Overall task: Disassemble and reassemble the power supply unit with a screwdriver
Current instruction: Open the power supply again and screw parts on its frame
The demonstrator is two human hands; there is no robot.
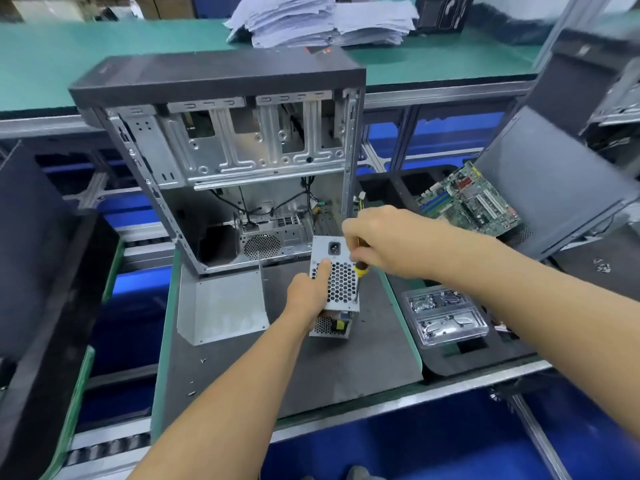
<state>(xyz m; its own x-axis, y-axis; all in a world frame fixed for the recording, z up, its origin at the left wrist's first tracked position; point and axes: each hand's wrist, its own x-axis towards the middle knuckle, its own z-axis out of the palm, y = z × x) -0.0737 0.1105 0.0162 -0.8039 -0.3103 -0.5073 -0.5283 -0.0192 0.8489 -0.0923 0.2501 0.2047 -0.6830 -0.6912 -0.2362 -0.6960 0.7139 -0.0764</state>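
The power supply unit (336, 285) stands on end on the dark mat (311, 368) of the worktop, just in front of the opened computer case (228, 161), its perforated metal face and power socket turned up toward the camera. The left hand (310, 292) holds it from the left side, the grip clamped on the box with the thumb pressed flat against the perforated face just below the socket. The right hand (377, 244) is curled round the handle of a screwdriver (358, 271), whose yellow collar shows below the fingers; its thin shaft runs down along the right edge of the unit, with the tip at the lower right corner of the perforated face. A loose metal cover (221, 306) lies on the mat just left of the unit. To the right, a clear plastic tray (446, 315) rests on black foam, and farther back a green circuit board (471, 200) leans tilted. Stacks of paper (322, 20) sit on the far green bench.
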